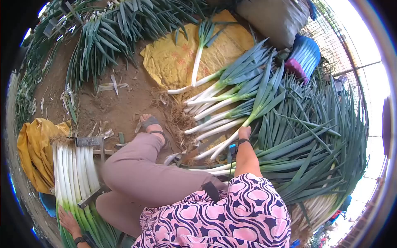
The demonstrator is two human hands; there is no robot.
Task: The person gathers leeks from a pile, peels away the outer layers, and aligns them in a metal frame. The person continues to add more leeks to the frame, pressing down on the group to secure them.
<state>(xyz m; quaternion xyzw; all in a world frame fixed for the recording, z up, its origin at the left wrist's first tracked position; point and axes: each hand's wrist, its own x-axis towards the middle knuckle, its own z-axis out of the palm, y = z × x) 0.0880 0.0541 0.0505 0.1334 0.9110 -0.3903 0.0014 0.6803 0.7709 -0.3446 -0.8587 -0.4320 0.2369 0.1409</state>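
My right hand [245,132] is closed around a leek [230,144], whose white stem slants down toward the roots and whose green leaves fan upward. Other leeks [215,108] lie side by side just past it, roots toward my foot. At the lower left, my left hand [69,222] rests with its fingers stretched out on a thick bundle of leeks [71,173]. That bundle lies in a metal frame [89,141], its roots at the far end and its green part under my hand.
A yellow sack [175,49] is spread on the soil with a single leek across it. Big leek heaps [314,124] lie right and upper left [111,33]. A full pale sack [277,18] and a blue-wrapped bundle [305,58] stand behind. Another yellow sack [33,153] is left.
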